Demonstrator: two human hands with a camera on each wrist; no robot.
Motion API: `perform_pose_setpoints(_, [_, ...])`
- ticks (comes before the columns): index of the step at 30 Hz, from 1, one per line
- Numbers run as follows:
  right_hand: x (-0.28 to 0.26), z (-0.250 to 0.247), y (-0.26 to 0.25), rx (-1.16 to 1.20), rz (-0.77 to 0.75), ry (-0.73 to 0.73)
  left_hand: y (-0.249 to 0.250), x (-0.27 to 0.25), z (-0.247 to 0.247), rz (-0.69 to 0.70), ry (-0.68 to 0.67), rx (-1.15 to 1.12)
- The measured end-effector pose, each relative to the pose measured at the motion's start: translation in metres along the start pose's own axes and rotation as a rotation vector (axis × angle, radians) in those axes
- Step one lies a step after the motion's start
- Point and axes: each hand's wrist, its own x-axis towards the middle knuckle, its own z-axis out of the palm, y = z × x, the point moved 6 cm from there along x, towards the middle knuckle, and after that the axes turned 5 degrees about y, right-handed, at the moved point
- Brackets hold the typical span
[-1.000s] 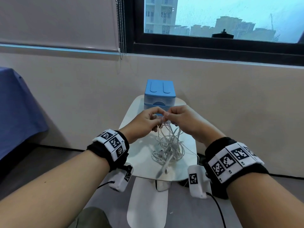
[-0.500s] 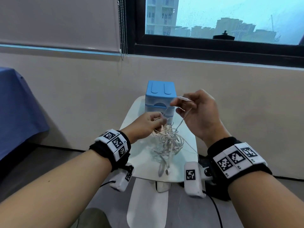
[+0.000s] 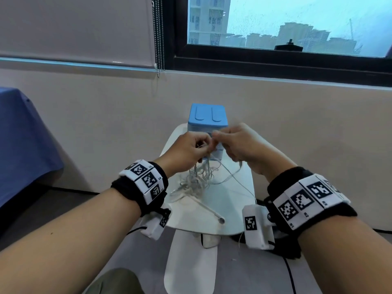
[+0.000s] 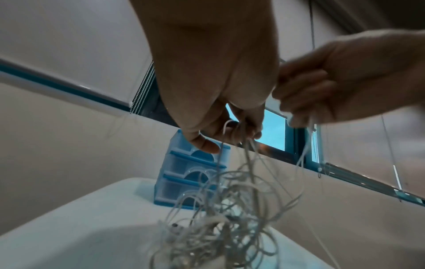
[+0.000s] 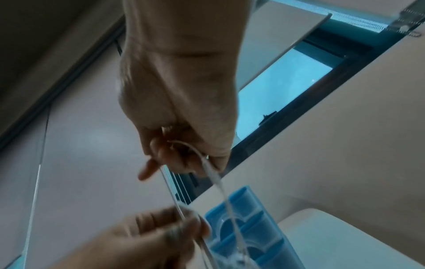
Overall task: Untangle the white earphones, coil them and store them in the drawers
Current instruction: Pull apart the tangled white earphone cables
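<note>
Since half a second ago our right hand (image 3: 239,145) has dropped from its raised pull and come back to meet our left hand (image 3: 186,149) in front of the blue drawers (image 3: 207,119). Both grips are pinching strands of the white earphones (image 3: 197,181), fingers curled around the cord, fingertips nearly touching. The tangle hangs straight down from our hands, its long axis roughly vertical, and its lower loops rest on the white tabletop (image 3: 233,209) just in front of the drawers; one end lies out toward the tabletop's near edge, away from the drawers. We judge the next pull must run sideways, away from the left hand, which sits directly above the knot and anchors it, while the right hand holds a freer strand to draw out. From the left wrist we see the dense mass of loops (image 4: 220,218) under the fingers (image 4: 207,145) and the closed drawers behind it; the head view hides that under our knuckles. The right wrist view shows only a strand or two (image 5: 214,174) running from that pinch down toward the drawers.
</note>
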Motion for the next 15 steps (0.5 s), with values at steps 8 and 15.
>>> perform_pose_setpoints(8, [-0.024,-0.038,-0.043,0.936,-0.126,0.190,-0.031,-0.013,0.015,-0.159,-0.108,0.053])
perform_pose_setpoints(15, [-0.013,-0.013,0.008,-0.396,0.050,0.092,-0.002,-0.002,-0.005,-0.019,0.137,0.047])
